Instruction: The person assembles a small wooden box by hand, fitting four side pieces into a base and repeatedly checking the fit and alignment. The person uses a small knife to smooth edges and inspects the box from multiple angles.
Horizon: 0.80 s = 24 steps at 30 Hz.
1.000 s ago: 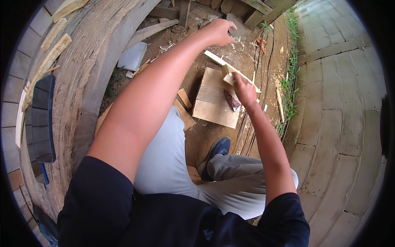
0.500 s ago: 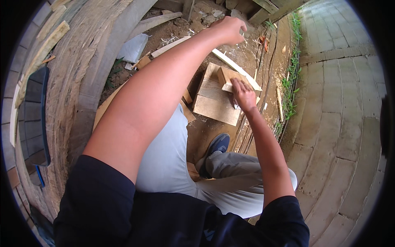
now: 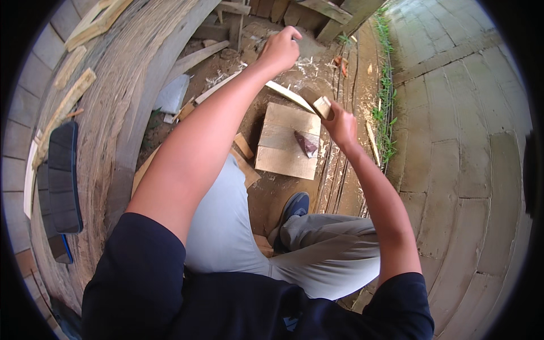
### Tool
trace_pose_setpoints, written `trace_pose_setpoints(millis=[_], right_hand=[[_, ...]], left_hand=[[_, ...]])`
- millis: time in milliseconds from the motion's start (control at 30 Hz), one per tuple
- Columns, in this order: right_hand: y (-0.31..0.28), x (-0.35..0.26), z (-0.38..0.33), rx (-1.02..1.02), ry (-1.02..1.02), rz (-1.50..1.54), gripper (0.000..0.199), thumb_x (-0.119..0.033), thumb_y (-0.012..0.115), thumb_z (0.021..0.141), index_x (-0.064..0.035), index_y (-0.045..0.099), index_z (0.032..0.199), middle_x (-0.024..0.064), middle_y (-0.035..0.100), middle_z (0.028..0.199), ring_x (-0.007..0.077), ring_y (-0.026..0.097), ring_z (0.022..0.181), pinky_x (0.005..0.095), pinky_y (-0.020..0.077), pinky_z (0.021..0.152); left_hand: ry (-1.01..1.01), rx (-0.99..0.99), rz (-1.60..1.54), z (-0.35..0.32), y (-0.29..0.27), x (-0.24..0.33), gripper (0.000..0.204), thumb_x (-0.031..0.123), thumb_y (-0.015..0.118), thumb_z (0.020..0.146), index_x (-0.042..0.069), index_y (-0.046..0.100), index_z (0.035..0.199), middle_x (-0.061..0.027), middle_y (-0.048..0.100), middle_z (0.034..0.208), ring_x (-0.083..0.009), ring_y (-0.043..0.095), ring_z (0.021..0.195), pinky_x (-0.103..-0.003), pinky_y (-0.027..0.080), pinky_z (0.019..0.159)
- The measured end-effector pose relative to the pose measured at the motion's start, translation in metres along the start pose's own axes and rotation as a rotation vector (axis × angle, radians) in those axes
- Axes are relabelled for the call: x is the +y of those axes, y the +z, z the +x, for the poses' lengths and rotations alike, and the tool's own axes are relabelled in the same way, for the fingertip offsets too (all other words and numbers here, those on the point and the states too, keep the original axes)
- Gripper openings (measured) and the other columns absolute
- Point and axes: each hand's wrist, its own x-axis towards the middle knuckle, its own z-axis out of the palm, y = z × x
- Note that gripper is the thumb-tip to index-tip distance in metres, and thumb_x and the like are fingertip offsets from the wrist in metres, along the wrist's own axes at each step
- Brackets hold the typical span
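My right hand [image 3: 341, 126] is closed round a small wooden block [image 3: 322, 107], held tilted above the far right corner of a square wooden board [image 3: 280, 161]. A dark reddish-brown triangular piece [image 3: 306, 144], perhaps stone, lies on that board. Farther off, my left hand [image 3: 280, 50] is stretched out over the dirt with its fingers curled inward. Whatever it may hold is hidden from this side. A pale wooden strip [image 3: 288, 93] runs along the board's far edge, between my two hands.
Wood shavings [image 3: 306, 67] and offcuts [image 3: 243, 145] litter the dirt. On the left stands a large timber [image 3: 107, 113] with a dark phone-like slab [image 3: 63, 175] on it. A block wall [image 3: 447, 130] rises on the right, with weeds [image 3: 385, 85] at its foot. My shoe [image 3: 294, 207] is close to the board.
My right hand has lifted the wooden block off the board and tilted it, uncovering more of the dark triangular piece. The left hand appears farther left, partly because the whole view has shifted.
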Motion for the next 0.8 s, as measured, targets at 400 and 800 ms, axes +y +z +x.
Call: trace_pose_setpoints(millis=[400,800], right_hand=[[-0.176,-0.028,-0.004,0.053,0.564,1.335,0.034,-0.004,0.062,0.094,0.0002,0.059,0.127,0.0139,0.067,0.113,0.0232,0.069,0.101,0.0389,0.0599,0.088],[-0.171,-0.013,-0.010,-0.150,0.432,1.525,0.049,-0.029,0.051,0.110,0.0001,0.043,0.148,0.0122,0.064,0.131,0.0253,0.071,0.108,0.0406,0.0598,0.092]], left_hand=[[-0.041,-0.530,-0.269,-0.057,0.012,0.083,0.085,0.065,0.043,0.104,-0.007,0.044,0.150,-0.0243,0.056,0.145,-0.0289,0.057,0.132,-0.038,0.044,0.111],[-0.254,-0.579,-0.670,-0.057,-0.006,0.079,0.062,0.047,0.044,0.108,-0.005,0.056,0.139,-0.0155,0.067,0.130,-0.0204,0.068,0.113,-0.034,0.056,0.092]])
